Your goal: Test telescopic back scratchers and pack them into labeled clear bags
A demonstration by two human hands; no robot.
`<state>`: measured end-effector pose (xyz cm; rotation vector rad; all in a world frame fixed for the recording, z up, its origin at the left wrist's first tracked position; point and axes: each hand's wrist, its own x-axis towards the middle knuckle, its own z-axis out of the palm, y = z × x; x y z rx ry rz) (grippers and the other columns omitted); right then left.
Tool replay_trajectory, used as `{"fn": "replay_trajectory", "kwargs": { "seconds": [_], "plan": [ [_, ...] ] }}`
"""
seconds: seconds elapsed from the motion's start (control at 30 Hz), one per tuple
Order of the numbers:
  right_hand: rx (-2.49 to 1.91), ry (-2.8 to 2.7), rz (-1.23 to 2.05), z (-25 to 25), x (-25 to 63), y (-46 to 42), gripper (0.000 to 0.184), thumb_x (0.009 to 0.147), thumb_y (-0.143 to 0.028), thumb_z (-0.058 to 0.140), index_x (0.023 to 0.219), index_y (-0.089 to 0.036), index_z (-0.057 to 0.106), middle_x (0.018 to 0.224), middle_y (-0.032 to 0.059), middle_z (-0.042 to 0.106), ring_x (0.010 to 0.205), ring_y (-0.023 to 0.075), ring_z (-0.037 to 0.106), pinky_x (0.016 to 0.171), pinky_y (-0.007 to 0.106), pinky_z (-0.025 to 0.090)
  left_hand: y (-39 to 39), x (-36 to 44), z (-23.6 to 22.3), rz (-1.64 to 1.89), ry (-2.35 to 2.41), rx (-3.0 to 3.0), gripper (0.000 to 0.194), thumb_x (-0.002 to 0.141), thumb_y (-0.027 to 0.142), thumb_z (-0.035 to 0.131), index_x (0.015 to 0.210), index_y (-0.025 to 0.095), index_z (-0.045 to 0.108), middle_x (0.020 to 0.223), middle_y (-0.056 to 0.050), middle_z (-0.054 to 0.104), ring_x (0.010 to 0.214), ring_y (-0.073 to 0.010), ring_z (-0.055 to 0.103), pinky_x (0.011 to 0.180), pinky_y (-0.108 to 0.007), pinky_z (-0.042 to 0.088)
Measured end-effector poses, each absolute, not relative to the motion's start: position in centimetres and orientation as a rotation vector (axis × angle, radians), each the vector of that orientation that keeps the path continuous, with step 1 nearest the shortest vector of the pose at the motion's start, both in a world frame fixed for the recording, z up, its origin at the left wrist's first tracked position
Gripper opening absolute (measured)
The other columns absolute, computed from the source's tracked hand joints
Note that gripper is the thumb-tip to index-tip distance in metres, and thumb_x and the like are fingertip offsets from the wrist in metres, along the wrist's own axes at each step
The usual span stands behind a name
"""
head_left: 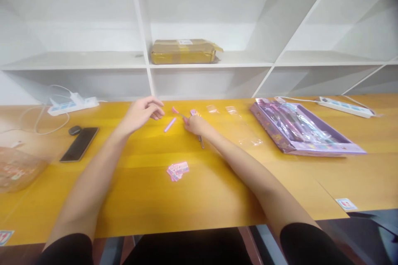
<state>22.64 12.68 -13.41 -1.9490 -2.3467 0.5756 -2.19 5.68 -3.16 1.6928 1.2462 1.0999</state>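
Note:
My right hand [195, 125] is closed on a thin stick with a pink, brush-like tip [175, 110]; its exact kind is too small to tell. Beside and partly under that hand lie striped, shell-shaped tops [195, 112] and thin metallic shafts [202, 142]. My left hand [143, 112] hovers over the table to the left, fingers loosely bent and apart, with nothing in it. Between the hands a short lilac tube [170, 124] lies on the wood. Nearer to me is a small pile of pink printed cards [178, 171].
Clear plastic sleeves [231, 110] lie right of my hands. Further right stands an open purple box [326, 147] of wrapped items. At left are a phone [80, 145], a black earbud-like case [74, 130] and a power strip [73, 106]. A taped carton [183, 51] sits on the shelf.

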Motion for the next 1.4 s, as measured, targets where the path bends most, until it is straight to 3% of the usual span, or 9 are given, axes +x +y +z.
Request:
{"fn": "replay_trajectory", "kwargs": {
  "seconds": [0.1,0.17,0.37,0.53,0.7,0.9,1.03,1.27,1.4],
  "plan": [
    [-1.922,-2.268,0.596,-12.8,22.4,12.2,0.036,0.110,-0.042,0.068,0.093,-0.011,0.075,0.094,0.0180,0.077,0.092,0.0261,0.075,0.079,0.032,0.055,5.7,-2.1,-3.1,1.087,1.253,1.678,0.016,0.089,0.020,0.065,0.099,0.018,0.078,0.088,-0.008,0.084,0.080,-0.0199,0.081,0.080,-0.034,0.065],
    [-1.847,-2.213,0.640,-11.6,22.6,11.5,0.033,0.107,-0.037,0.069,0.083,-0.014,0.071,0.081,0.0126,0.072,0.081,0.0229,0.070,0.071,0.030,0.048,5.8,-2.0,-3.3,1.063,1.253,1.676,0.014,0.091,0.020,0.065,0.098,0.018,0.077,0.090,-0.009,0.084,0.080,-0.0194,0.081,0.078,-0.033,0.065],
    [-1.397,-2.067,0.861,-6.9,22.6,7.9,0.032,0.114,-0.043,0.050,0.097,-0.020,0.065,0.070,-0.0046,0.052,0.062,0.0111,0.046,0.060,0.023,0.037,5.3,-0.3,-4.9,0.903,1.231,1.766,0.030,0.094,0.035,0.080,0.118,0.020,0.072,0.108,-0.011,0.082,0.080,-0.0202,0.080,0.072,-0.033,0.063],
    [-0.801,-1.713,1.437,-5.4,21.9,5.5,0.039,0.102,-0.058,0.072,0.103,-0.020,0.064,0.064,-0.0103,0.039,0.051,0.0078,0.026,0.047,0.022,0.021,4.0,1.7,-5.3,0.955,1.034,1.727,0.038,0.097,0.040,0.078,0.128,0.022,0.064,0.107,-0.009,0.079,0.078,-0.0188,0.078,0.067,-0.031,0.062],
    [-0.648,-1.550,1.531,-4.9,22.6,5.5,0.045,0.102,-0.062,0.076,0.090,-0.021,0.060,0.064,-0.0125,0.025,0.052,0.0063,0.016,0.046,0.021,0.016,3.1,1.4,-4.3,0.994,0.979,1.803,0.036,0.105,0.038,0.068,0.137,0.024,0.065,0.089,-0.001,0.071,0.069,-0.0153,0.072,0.063,-0.027,0.060],
    [-0.703,-1.330,1.094,-3.7,25.4,7.4,0.064,0.092,-0.083,0.077,0.078,-0.022,0.066,0.064,-0.0052,0.039,0.055,0.0096,0.038,0.047,0.023,0.033,3.0,-0.3,-2.7,1.128,1.091,1.730,0.020,0.104,0.027,0.055,0.109,0.018,0.072,0.064,0.003,0.050,0.056,-0.0111,0.050,0.053,-0.022,0.039],
    [-0.683,-1.261,0.926,-2.5,28.4,8.3,0.062,0.093,-0.083,0.076,0.078,-0.024,0.067,0.062,-0.0061,0.033,0.051,0.0092,0.028,0.043,0.024,0.026,3.0,-1.0,-1.6,1.219,1.062,1.645,0.015,0.095,0.024,0.058,0.096,0.017,0.071,0.067,0.004,0.040,0.055,-0.0104,0.044,0.051,-0.024,0.030],
    [-0.513,-1.041,0.869,-0.9,30.8,8.0,0.051,0.094,-0.074,0.080,0.087,-0.026,0.063,0.068,-0.0056,0.042,0.055,0.0095,0.044,0.047,0.024,0.041,2.9,-1.4,-0.9,1.300,0.990,1.603,0.017,0.091,0.027,0.063,0.098,0.016,0.075,0.070,0.003,0.043,0.056,-0.0104,0.045,0.050,-0.025,0.028],
    [-0.500,-1.020,0.882,-1.0,30.0,7.5,0.052,0.095,-0.075,0.079,0.087,-0.026,0.063,0.068,-0.0056,0.041,0.055,0.0093,0.043,0.046,0.024,0.042,2.8,-1.3,-0.9,1.310,0.974,1.594,0.017,0.090,0.027,0.064,0.097,0.016,0.075,0.069,0.003,0.042,0.055,-0.0103,0.045,0.049,-0.025,0.028]
  ]
}}
